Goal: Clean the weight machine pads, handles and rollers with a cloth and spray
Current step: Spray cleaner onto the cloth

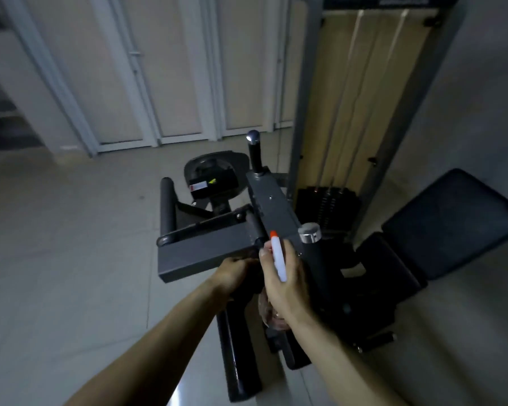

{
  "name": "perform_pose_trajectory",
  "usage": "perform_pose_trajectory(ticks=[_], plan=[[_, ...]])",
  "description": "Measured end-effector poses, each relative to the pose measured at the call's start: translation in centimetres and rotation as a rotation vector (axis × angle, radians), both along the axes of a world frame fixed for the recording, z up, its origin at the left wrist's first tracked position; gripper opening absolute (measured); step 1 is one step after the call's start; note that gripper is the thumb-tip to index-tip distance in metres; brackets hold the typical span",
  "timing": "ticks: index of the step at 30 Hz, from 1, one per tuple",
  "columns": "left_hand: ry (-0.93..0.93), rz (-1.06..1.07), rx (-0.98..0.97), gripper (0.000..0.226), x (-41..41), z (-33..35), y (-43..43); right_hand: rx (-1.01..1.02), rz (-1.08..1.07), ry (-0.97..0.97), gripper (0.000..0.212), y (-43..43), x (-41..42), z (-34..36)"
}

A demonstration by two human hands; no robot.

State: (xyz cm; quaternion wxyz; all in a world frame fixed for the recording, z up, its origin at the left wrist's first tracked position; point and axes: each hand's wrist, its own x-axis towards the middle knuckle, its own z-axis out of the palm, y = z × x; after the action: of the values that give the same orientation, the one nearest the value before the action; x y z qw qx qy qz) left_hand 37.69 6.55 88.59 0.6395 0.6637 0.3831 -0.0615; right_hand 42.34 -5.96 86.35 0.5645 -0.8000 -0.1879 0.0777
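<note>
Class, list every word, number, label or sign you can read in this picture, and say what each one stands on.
No text can be read here.
White and red sticker on the black housing: print too small.
Yellow warning triangle beside it: symbol only, blurred.
Header plate at the picture's top edge: pale lettering, blurred.
Spray bottle: no print shows.

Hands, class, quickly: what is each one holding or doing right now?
Left hand: fingers hidden by the grey frame; cannot be told.
Right hand: holding the spray bottle.
</note>
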Motion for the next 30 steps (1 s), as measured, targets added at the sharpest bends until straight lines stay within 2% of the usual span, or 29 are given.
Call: perform_pose_trajectory(ticks=[4, 9, 13, 19, 27, 30], plan=[[0.08, -0.22, -0.08, 0.03, -0.5, -4.9, 4.5, -0.1, -0.204, -0.036, 0.012, 1.5, -3.3, -2.4], [0.169, -0.333, -0.224, 0.042, -2.0, -8.0, 9.2, -0.172, -0.469, 0.13, 0.011, 4.7, -9.0, -5.4], [0.169, -0.364, -0.224, 0.034, -1.3, -7.9, 10.6, -0.236, -0.622, 0.269, 0.008, 6.6, -11.8, -7.0], [0.161, -0.349, -0.263, 0.048, -0.5, -8.8, 10.6, -0.307, -0.695, 0.284, 0.012, 8.8, -12.6, -7.4], [0.17, -0.313, -0.337, 0.032, -0.1, -11.2, 9.2, -0.243, -0.822, 0.316, 0.015, 8.8, -12.5, -8.3], [0.164, -0.27, -0.363, 0.039, -0.2, -11.9, 8.1, -0.22, -0.798, 0.284, 0.006, 6.5, -13.9, -8.0]])
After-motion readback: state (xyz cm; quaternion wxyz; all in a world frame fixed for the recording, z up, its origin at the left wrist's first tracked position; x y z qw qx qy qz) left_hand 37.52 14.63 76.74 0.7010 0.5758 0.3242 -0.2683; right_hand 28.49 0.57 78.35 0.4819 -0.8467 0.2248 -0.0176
